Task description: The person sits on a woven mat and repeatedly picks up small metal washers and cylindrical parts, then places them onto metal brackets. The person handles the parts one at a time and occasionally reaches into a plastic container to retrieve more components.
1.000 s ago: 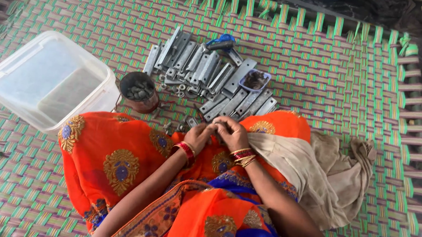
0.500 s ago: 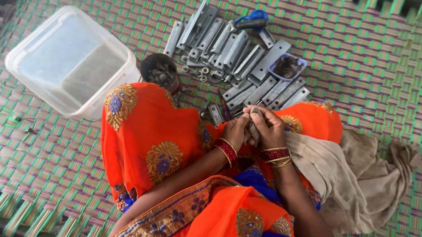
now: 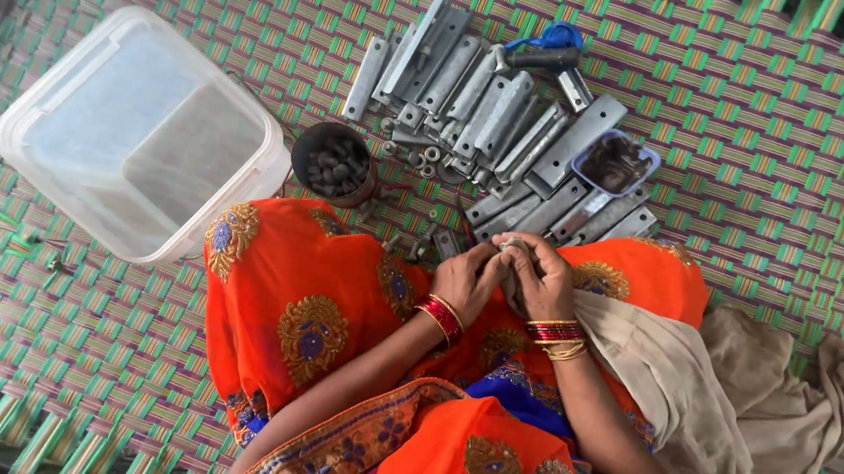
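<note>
Barely visible: small part (image 3: 514,244) between hands.

I can't make out what sits between my left hand (image 3: 466,279) and my right hand (image 3: 539,279): the fingers close over it, and only a small grey bit shows at the fingertips. My forearms run off the bottom edge. The tan cloth (image 3: 731,392) is cut by the bottom edge and hides the weave beneath it. The contents of the dark round pot (image 3: 333,163) are small dark lumps, too small for me to name. The small bluish tray (image 3: 615,163) holds something dark I can't resolve. A blue-handled tool (image 3: 548,42) lies partly behind the grey metal pieces (image 3: 492,112). The clear plastic tub (image 3: 139,130) is cloudy inside.
</note>
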